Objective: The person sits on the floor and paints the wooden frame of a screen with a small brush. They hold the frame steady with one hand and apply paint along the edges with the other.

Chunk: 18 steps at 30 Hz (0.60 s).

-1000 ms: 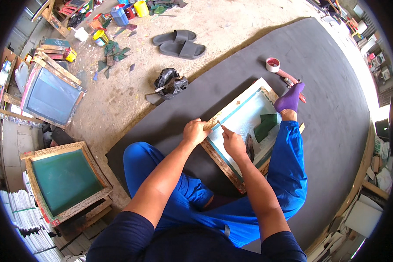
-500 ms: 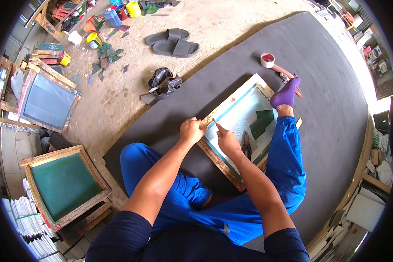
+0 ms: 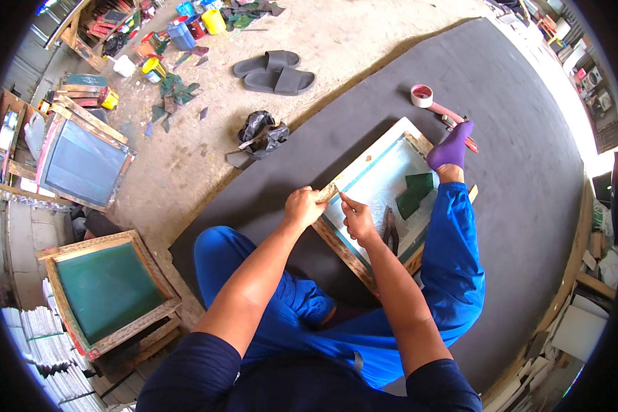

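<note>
A wooden screen-printing frame [image 3: 353, 266] with pale, see-through mesh lies on the dark mat between my legs. My left hand [image 3: 302, 208] is closed round its near left corner, thumb along the wood. Over the mesh just right of that corner is my right hand [image 3: 359, 221], fingers curled in a pinch; a small thin thing seems to show at the fingertips, too small to name. Pliers [image 3: 391, 230] with dark handles rest on the mesh beside my right hand. Farther right, a dark green scrap [image 3: 415, 193] lies on the mesh.
My purple-socked foot [image 3: 450, 145] stands by the frame's far right corner. Beyond it are a roll of tape [image 3: 421, 96] and a reddish-handled tool [image 3: 447, 113]. A black plastic bag [image 3: 262, 134] and slides [image 3: 279, 80] sit past the mat's edge. A green screen [image 3: 110, 292] lies left.
My right hand has turned and its fingers are now curled, with the pliers showing more beside it. My left hand keeps its hold on the corner. The whole view has shifted slightly.
</note>
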Tool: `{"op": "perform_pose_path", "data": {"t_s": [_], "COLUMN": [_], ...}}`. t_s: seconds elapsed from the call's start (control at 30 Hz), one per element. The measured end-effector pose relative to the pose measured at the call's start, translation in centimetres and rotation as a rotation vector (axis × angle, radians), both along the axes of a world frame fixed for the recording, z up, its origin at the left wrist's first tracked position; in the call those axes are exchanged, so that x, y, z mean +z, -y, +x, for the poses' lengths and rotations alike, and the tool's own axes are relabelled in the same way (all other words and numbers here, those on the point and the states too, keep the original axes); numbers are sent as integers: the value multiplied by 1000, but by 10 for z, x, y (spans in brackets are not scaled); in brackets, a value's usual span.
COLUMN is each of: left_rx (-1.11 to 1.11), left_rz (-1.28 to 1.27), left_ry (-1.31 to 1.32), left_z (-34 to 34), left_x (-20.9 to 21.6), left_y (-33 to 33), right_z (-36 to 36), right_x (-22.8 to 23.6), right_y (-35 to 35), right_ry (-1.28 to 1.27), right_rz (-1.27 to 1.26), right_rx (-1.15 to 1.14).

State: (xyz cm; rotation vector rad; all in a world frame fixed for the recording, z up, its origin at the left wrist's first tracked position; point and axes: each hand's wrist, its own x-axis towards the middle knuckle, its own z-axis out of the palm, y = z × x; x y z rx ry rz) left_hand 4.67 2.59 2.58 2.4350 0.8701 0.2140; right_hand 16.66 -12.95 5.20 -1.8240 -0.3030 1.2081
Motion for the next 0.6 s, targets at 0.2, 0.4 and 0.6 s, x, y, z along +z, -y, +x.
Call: {"op": "perform_pose_path", "data": {"t_s": [0.2, 0.4, 0.6], "left_rx": [26, 10, -40], "left_rz": [17, 24, -33], "left_ry": [-83, -101, -145], "left_z": [-4, -4, -12], "left_x": [1, -2, 2], "left_y": [3, 1, 19], "right_z": [2, -13, -23], "right_x": [7, 11, 24], "right_y": [5, 21, 38], "right_ry": [-94, 85, 283], "right_rz": [12, -27, -82], "right_rx": [-10, 15, 52]}}
